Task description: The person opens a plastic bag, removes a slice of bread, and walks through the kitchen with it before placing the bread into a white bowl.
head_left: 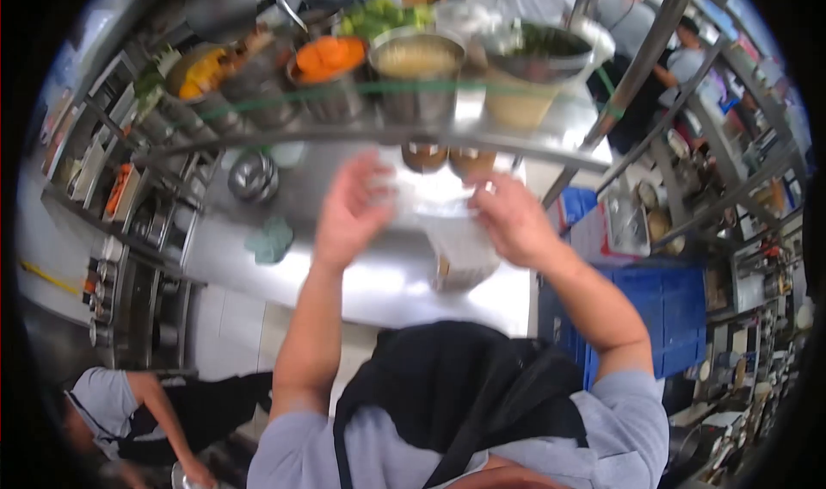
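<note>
My left hand [353, 209] is raised over the steel counter [391, 274], its fingers apart and blurred by motion. Across from it, my right hand [512, 218] has its fingertips pinched at the edge of a thin clear plastic sheet [430, 198]. The sheet spans part of the gap between my hands, close to the left fingers. Below the right hand stands a cardboard box [465, 263], with pale translucent material over its top. Two brown-filled containers [425, 155] sit just beyond the sheet, partly under the shelf edge.
A shelf above the counter carries metal pots, among them one of carrot slices [330, 56] and a dark bowl of greens [540, 50]. A green cloth [270, 240] and a metal bowl [253, 176] lie left. A blue crate [658, 312] stands right. Another person [163, 411] works behind, left.
</note>
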### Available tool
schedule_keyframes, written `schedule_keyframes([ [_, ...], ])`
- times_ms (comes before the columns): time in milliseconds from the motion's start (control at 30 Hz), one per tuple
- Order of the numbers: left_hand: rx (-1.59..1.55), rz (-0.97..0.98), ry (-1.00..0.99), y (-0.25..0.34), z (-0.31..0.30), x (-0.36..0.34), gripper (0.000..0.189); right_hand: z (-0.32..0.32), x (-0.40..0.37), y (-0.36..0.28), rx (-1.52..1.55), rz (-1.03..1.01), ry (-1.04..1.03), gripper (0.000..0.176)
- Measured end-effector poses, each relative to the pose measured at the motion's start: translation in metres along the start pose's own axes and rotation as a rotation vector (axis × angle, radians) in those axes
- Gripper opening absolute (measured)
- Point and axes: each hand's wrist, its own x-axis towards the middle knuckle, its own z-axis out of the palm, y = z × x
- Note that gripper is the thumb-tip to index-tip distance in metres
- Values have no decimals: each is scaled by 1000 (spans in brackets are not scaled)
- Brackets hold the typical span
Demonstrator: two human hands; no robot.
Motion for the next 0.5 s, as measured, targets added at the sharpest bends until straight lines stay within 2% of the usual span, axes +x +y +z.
schedule_keyframes([
  [67,138,-271,-108,-32,6,-19,69,0,14,-11,0,20,-110,12],
  [133,202,-306,-326,-48,17,-33,62,7,27,-18,-2,-54,-121,12],
  [167,207,-299,-333,-49,18,-35,62,10,34,-22,-7,-55,-111,12],
  [233,261,-188,-159,-42,22,-39,49,14,43,-31,-3,-87,-145,12],
  [267,259,-190,-165,-34,18,-39,49,15,46,-34,-4,-80,-144,12],
  [333,231,-166,-57,-9,9,-35,35,18,54,-38,18,-125,-95,13],
  [367,192,-77,12,-5,10,-35,28,20,57,-39,13,-128,-87,13],
  [467,281,-156,93,-14,0,-44,26,31,59,-41,20,-140,-106,13],
  [500,218,-112,153,-11,5,-44,22,36,58,-41,27,-141,-114,13],
])
